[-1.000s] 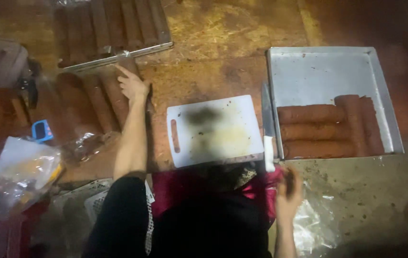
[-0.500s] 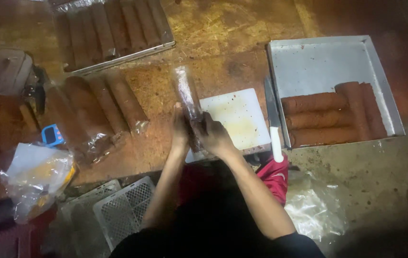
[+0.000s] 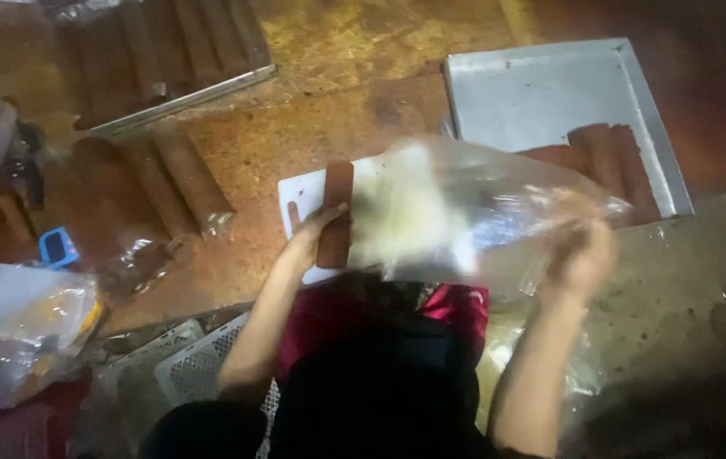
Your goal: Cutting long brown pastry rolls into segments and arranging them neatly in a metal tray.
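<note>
Clear plastic, blurred with motion, fills the middle of what we see: a clear plastic bag (image 3: 473, 212) stretched between our two hands above the near edge of the table (image 3: 295, 144). Nearest us, a white perforated crate (image 3: 201, 365) sits low at the left, beside a crumpled bag with yellow contents (image 3: 31, 323). Our left hand (image 3: 316, 234) has its fingers (image 3: 329, 212) closed around a brown bar (image 3: 335, 217) that stands on end over the white cutting board (image 3: 303, 200), right at the bag's left end. Our right hand (image 3: 584, 251) is smeared by movement at the bag's right end; it touches the plastic, but we cannot tell how its fingers are set. Left of the board, wrapped brown logs (image 3: 176, 178) lie side by side on the table, with a small blue device (image 3: 59, 246) near the left edge. Beyond the bag, toward the far right corner, a metal tray (image 3: 541, 93) holds several brown logs (image 3: 605, 153) along its near wall. At the far left edge, a second tray of logs (image 3: 167, 42) rests at an angle.
</note>
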